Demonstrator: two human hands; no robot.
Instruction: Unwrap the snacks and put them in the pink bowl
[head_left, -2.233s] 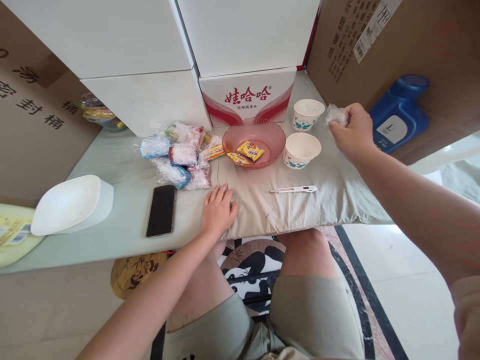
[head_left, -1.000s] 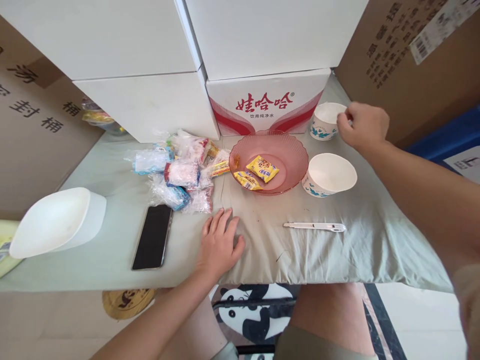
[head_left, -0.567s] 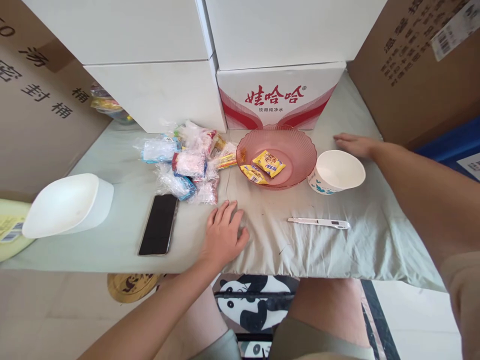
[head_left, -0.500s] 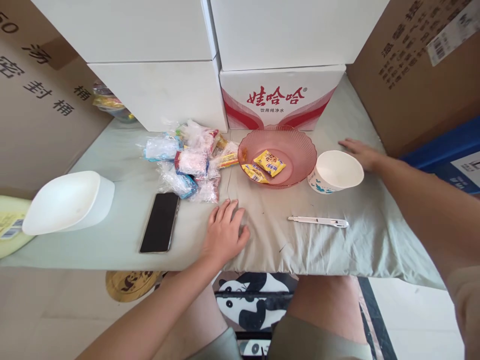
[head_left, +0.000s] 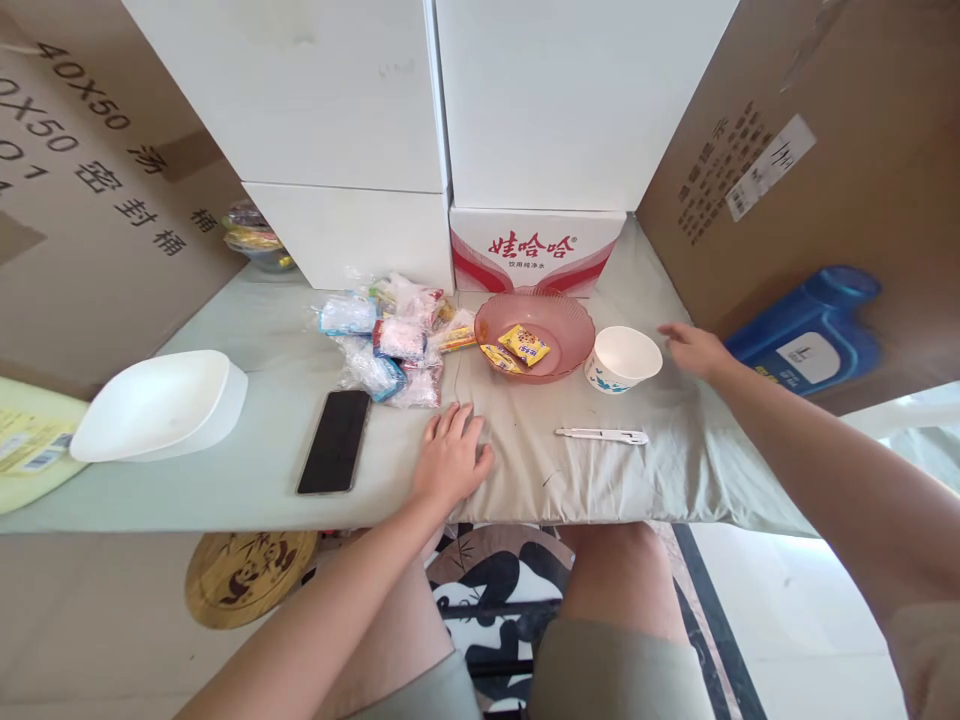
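Observation:
My left hand (head_left: 452, 452) lies palm down on the cloth-covered table, fingers spread, holding nothing. To its left is a black phone (head_left: 334, 442); beyond it sits a pile of plastic-wrapped snack packets (head_left: 400, 338). My right hand (head_left: 696, 350) reaches out at the right, fingers extended and holding nothing, just right of a white paper cup (head_left: 627, 358). Left of the cup stands a pink fluted bowl (head_left: 564, 368) with two yellow snack packets (head_left: 525, 345) inside. A white utility knife (head_left: 602, 436) lies in front of the cup.
A white plastic basin (head_left: 161, 405) stands at the left beside a pale yellow bottle (head_left: 34, 440). White boxes (head_left: 536, 245) line the back. Large cardboard cartons (head_left: 97, 170) flank both sides; a blue bottle (head_left: 814, 325) shows at the right.
The camera view has shifted, showing more of the right side and the blue bottle. My right hand is still beside the cup, fingers out. My left hand rests in the same place.

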